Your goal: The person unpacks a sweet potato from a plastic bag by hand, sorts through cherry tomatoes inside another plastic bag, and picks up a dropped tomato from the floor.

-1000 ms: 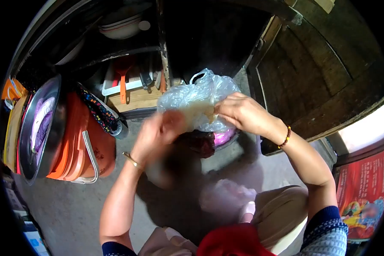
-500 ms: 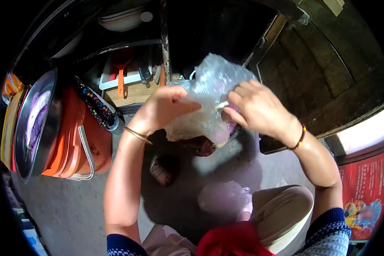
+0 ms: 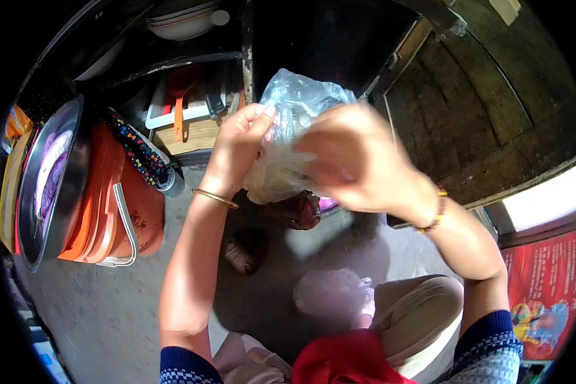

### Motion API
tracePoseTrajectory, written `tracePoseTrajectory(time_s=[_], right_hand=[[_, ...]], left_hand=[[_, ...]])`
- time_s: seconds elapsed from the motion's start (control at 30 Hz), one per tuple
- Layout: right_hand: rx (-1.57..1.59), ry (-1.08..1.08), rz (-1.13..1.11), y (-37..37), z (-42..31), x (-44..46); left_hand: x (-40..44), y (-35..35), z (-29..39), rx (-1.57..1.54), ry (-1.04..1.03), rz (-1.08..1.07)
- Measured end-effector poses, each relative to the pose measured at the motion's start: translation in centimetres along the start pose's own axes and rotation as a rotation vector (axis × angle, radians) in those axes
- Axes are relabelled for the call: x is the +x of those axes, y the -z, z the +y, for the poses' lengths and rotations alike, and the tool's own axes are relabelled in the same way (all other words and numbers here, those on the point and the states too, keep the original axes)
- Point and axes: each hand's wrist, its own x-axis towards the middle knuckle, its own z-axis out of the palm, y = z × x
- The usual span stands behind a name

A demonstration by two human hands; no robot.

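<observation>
A clear plastic bag (image 3: pixel 294 96) hangs between my hands, in front of the dark cabinet opening. My left hand (image 3: pixel 240 141) pinches its left edge between thumb and fingers. My right hand (image 3: pixel 358 160), blurred by motion, is at the bag's right side, and its fingertips are too smeared to read. Below the bag a dark red bundle (image 3: pixel 301 211) lies on the floor beside something bright pink (image 3: pixel 328 203). A brown roundish item (image 3: pixel 246 249) lies nearer to me. Close to my foot sits a pale, translucent plastic bag (image 3: pixel 329 291).
On the left stand an orange bucket (image 3: pixel 144 217) and a tilted metal basin (image 3: pixel 29 224) holding purple items. A white tray (image 3: pixel 160 118) with an orange-handled utensil (image 3: pixel 178 118) is on the shelf below stacked bowls (image 3: pixel 182 25). An open wooden door (image 3: pixel 461 115) is at right.
The clear bag has been lifted off the pile and now hangs higher between my hands. My left hand has risen, and my right hand has moved across the front of the bag.
</observation>
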Motion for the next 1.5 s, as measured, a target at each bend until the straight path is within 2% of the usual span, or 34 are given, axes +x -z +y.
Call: tracePoseTrajectory(time_s=[0.03,0.07,0.13,0.17,0.23,0.33,0.37,0.4,0.47,0.5,0.53,0.6,0.67,0.73,0.8,0.83,0.87,0.93,1.0,1.03,1.07,1.1,1.13,1.17,1.2,1.27,1.33,1.37,1.43,1.47,1.5], right_hand=[[0.039,-0.016,-0.033,-2.8,0.8,-0.4],[0.064,-0.061,0.035,-5.3,2.5,-1.3],[-0.119,-0.191,-0.388,-5.5,2.7,-2.0],[-0.110,-0.183,-0.389,-5.4,2.7,-2.4],[-0.283,-0.163,-0.812,-4.3,1.8,-3.0],[-0.423,-0.131,-0.725,-3.9,0.9,-4.7],[-0.581,-0.088,-0.680,-3.9,0.6,-4.7],[-0.579,-0.089,-0.680,-3.7,-0.2,-3.8],[-0.476,-0.084,-0.337,-4.2,-1.9,-1.6],[-0.544,-0.051,-0.240,-5.2,-2.7,-1.1],[-0.541,-0.049,-0.238,-5.9,-3.5,-0.7],[-0.771,-0.052,-0.379,-6.7,-4.7,-0.2],[-0.710,-0.038,-0.426,-4.9,-6.6,0.4],[-0.644,0.014,-0.277,-2.6,-8.6,0.6],[-0.537,0.038,-0.207,-0.8,-10.0,0.2],[-0.288,-0.032,-0.316,0.0,-10.2,0.1],[-0.285,-0.031,-0.319,-0.7,-9.5,0.0],[0.231,-0.327,-0.384,-4.0,-5.4,-0.4],[0.058,-0.056,-0.209,-7.5,-0.5,-1.2],[0.164,-0.234,-0.265,-9.3,1.4,-1.3],[0.277,-0.414,-0.320,-10.5,2.4,-1.1],[0.282,-0.409,-0.313,-10.8,2.8,-0.1],[0.284,-0.437,-0.463,-10.9,2.8,0.9],[0.285,-0.464,-0.619,-11.1,2.6,1.2],[0.291,-0.461,-0.627,-11.5,2.5,1.1],[0.404,-0.392,-0.315,-12.3,2.7,0.7],[0.322,-0.446,-0.366,-12.5,3.6,0.9],[0.264,-0.468,-0.359,-12.5,4.0,0.7],[0.152,-0.504,-0.368,-13.3,5.5,0.0],[0.148,-0.510,-0.360,-15.2,8.1,-1.8],[0.291,-0.607,-0.324,-17.8,11.5,-4.5]], left_hand=[[0.2,-0.1,0.2,-0.118,-0.044,0.014],[0.3,-0.1,0.4,-0.235,-0.088,0.031],[0.0,1.2,0.9,-0.293,-0.118,0.055],[-0.2,1.8,1.2,-0.387,-0.139,0.133],[-0.7,3.1,1.6,-0.503,-0.154,0.228],[-1.7,2.2,2.1,-0.451,-0.032,0.320],[-1.6,3.0,0.7,-0.403,-0.068,0.174],[-1.6,2.5,1.0,-0.403,-0.067,0.174],[-1.6,0.8,1.9,-0.334,-0.076,0.207],[-1.2,1.6,1.3,-0.220,-0.131,0.125],[-1.1,1.6,1.6,-0.218,-0.130,0.128],[-1.2,1.4,2.6,-0.257,-0.127,0.057],[-1.4,1.6,2.9,-0.253,-0.117,0.057],[-0.8,2.0,2.0,-0.236,-0.198,0.088],[-0.9,2.6,1.6,-0.223,-0.179,0.121],[-0.8,2.8,1.1,-0.235,-0.173,0.093],[-0.8,2.9,0.9,-0.245,-0.164,0.058],[-1.7,2.4,1.1,-0.248,-0.182,0.018],[-3.1,2.2,0.0,0.095,-0.291,0.314],[-3.9,3.1,-1.1,0.516,-0.337,0.394],[-5.3,2.7,-0.4,0.527,-0.338,0.393],[-6.9,2.0,0.8,0.875,-0.106,0.293],[-7.8,1.7,1.3,1.206,0.147,0.180],[-7.9,1.9,0.5,1.206,0.158,0.181],[-7.7,2.1,-1.1,1.213,0.105,0.187],[-6.9,2.6,-3.6,1.219,0.040,0.199],[-5.7,2.7,-4.2,0.815,-0.169,0.319],[-5.2,2.7,-4.4,0.815,-0.171,0.316],[-3.8,1.8,-2.6,0.541,-0.298,0.207],[-2.6,1.1,-2.0,0.543,-0.304,0.198],[-1.2,-0.1,-1.5,0.338,-0.282,0.100]])
